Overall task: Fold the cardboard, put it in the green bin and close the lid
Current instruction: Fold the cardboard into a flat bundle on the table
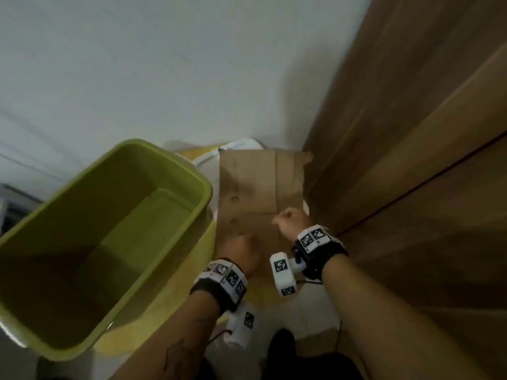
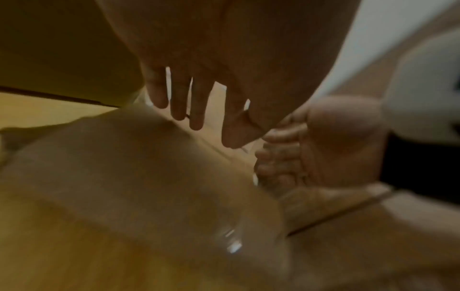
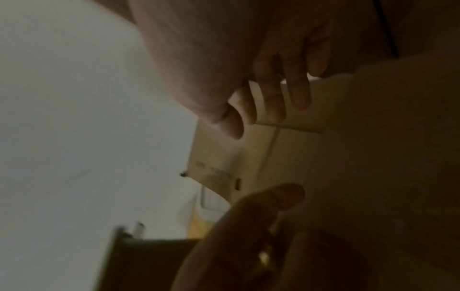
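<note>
Cardboard (image 1: 255,187), beside green bin (image 1: 175,160) — white wall (image 1: 137,64) behind, wooden panelling (image 1: 411,133) right

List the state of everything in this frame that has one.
Lid: open, tipped up.
Cardboard: creased but not folded over, held in both hands beside the lid.
Left hand: grips the cardboard's lower left part.
Right hand: fingers curled round a flap of the cardboard.
</note>
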{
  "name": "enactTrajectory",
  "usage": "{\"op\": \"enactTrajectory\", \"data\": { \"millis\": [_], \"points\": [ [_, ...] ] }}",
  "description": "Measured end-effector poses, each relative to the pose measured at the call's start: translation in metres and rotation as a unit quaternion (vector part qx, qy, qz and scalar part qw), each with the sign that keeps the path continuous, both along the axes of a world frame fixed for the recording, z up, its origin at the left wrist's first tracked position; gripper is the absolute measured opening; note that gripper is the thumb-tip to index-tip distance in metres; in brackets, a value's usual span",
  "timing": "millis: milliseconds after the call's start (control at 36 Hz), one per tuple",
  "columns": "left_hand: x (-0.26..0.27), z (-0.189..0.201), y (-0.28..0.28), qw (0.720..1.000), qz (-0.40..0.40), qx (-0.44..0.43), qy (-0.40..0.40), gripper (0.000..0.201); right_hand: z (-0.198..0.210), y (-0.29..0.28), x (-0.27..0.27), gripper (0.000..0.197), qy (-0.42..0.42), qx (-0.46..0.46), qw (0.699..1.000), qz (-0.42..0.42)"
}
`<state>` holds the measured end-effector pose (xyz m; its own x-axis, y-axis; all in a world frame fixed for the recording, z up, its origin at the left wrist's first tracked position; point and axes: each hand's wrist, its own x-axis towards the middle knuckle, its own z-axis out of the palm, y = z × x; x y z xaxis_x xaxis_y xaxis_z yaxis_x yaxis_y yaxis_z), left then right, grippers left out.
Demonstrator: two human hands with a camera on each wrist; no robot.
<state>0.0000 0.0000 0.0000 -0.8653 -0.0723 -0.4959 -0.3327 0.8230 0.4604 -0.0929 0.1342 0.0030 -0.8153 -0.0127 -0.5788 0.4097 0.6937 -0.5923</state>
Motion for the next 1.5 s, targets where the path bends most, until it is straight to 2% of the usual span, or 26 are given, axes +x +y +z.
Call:
{"op": "enactTrajectory", "data": {
  "millis": [56,111,167,222,278,361,417,500,639,750,805,889,944,972,1055,1166,1250,1416,1500],
  "points": [
    [0.011,-0.032,0.006,0.997,-0.061,-0.037,0.008,0.043,-0.035,-0.004,0.012,0.009,-0.022,0.016,0.999,0.040],
    [0.025,-0.062,0.009,0.995,-0.084,-0.053,-0.007,0.050,-0.071,-0.008,0.025,0.007,-0.027,0.014,0.997,0.071],
    [0.032,-0.087,0.009,0.994,-0.090,-0.053,0.023,0.063,-0.095,-0.010,0.035,0.008,0.007,0.000,0.997,0.080],
    [0.035,-0.103,0.006,0.992,-0.094,-0.060,0.063,0.071,-0.103,-0.008,0.035,0.014,0.056,0.008,0.995,0.083],
    [0.042,-0.113,0.004,0.988,-0.108,-0.069,0.086,0.079,-0.113,-0.002,0.038,0.012,0.096,0.028,0.992,0.082],
    [0.052,-0.132,0.004,0.976,-0.154,-0.108,0.107,0.109,-0.122,0.006,0.042,0.012,0.124,0.026,0.986,0.104],
    [0.056,-0.139,0.004,0.966,-0.165,-0.139,0.142,0.115,-0.124,0.012,0.047,0.009,0.147,0.018,0.981,0.123],
    [0.054,-0.148,0.004,0.963,-0.151,-0.147,0.170,0.104,-0.132,0.017,0.051,0.003,0.185,0.011,0.973,0.136],
    [0.048,-0.143,0.010,0.961,-0.144,-0.169,0.165,0.097,-0.128,0.018,0.064,0.013,0.231,0.028,0.961,0.148],
    [0.051,-0.133,0.016,0.962,-0.144,-0.182,0.145,0.095,-0.113,0.028,0.085,0.016,0.230,0.048,0.956,0.174],
    [0.053,-0.127,0.017,0.962,-0.147,-0.187,0.133,0.093,-0.108,0.036,0.093,0.032,0.214,0.068,0.950,0.216],
    [0.060,-0.111,0.020,0.965,-0.146,-0.182,0.119,0.085,-0.099,0.048,0.104,0.073,0.201,0.116,0.919,0.318],
    [0.065,-0.102,0.021,0.967,-0.138,-0.175,0.125,0.076,-0.098,0.052,0.111,0.084,0.220,0.166,0.892,0.358],
    [0.067,-0.098,0.022,0.966,-0.137,-0.177,0.127,0.072,-0.099,0.053,0.114,0.079,0.240,0.186,0.882,0.359],
    [0.074,-0.088,0.027,0.964,-0.133,-0.189,0.134,0.058,-0.097,0.056,0.123,0.048,0.316,0.213,0.861,0.337],
    [0.085,-0.075,0.034,0.958,-0.133,-0.209,0.144,0.050,-0.089,0.064,0.134,0.046,0.342,0.231,0.846,0.338],
    [0.091,-0.067,0.035,0.955,-0.131,-0.216,0.158,0.046,-0.080,0.070,0.139,0.038,0.346,0.225,0.851,0.324],
    [0.096,-0.048,0.033,0.953,-0.142,-0.220,0.150,0.036,-0.054,0.071,0.144,0.020,0.303,0.199,0.875,0.321],
    [0.093,-0.044,0.031,0.957,-0.143,-0.212,0.140,0.041,-0.044,0.069,0.142,0.016,0.284,0.201,0.878,0.328]
  ]
}}
